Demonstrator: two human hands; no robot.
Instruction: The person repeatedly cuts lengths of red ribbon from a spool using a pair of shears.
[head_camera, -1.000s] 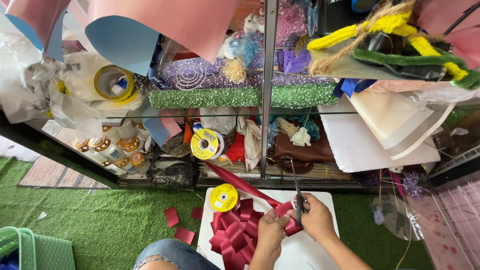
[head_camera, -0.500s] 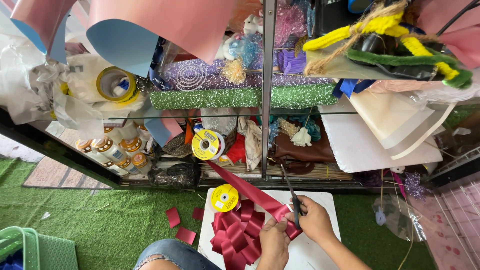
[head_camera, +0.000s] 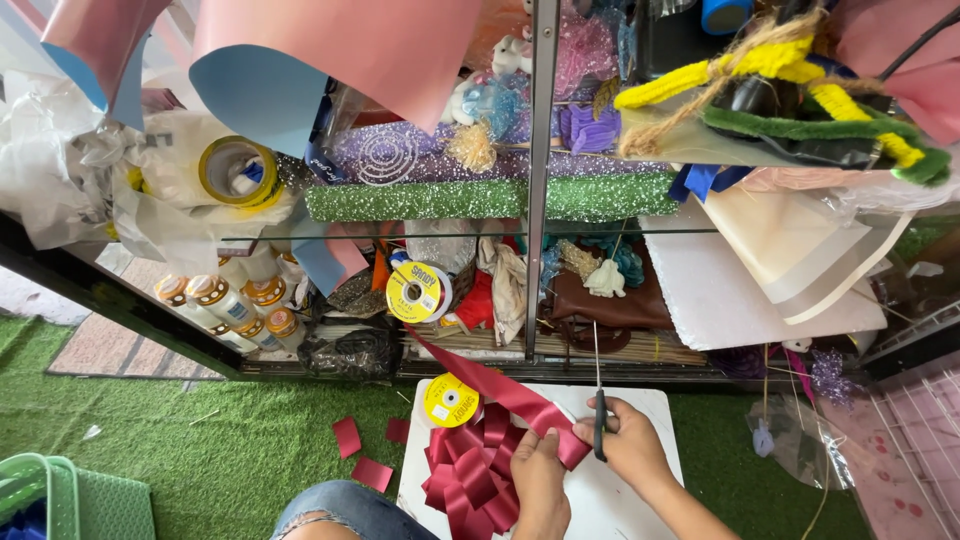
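Ribbon (head_camera: 505, 392), glossy dark red satin, runs flat and taut from the spool (head_camera: 416, 292) on the cluttered shelf down to a white board (head_camera: 640, 500) on green artificial turf (head_camera: 200, 450). Left hand (head_camera: 540, 480) pinches the ribbon's free end, fingers closed on it beside a looped red bow (head_camera: 470, 475) lying on the board. Right hand (head_camera: 630, 445) grips dark-handled scissors (head_camera: 598, 405), fingers wrapped through the handles, thin metal blades pointing up past the ribbon. A second yellow spool (head_camera: 450, 400) sits at the board's upper corner. Small red offcuts (head_camera: 360, 455) lie on the turf.
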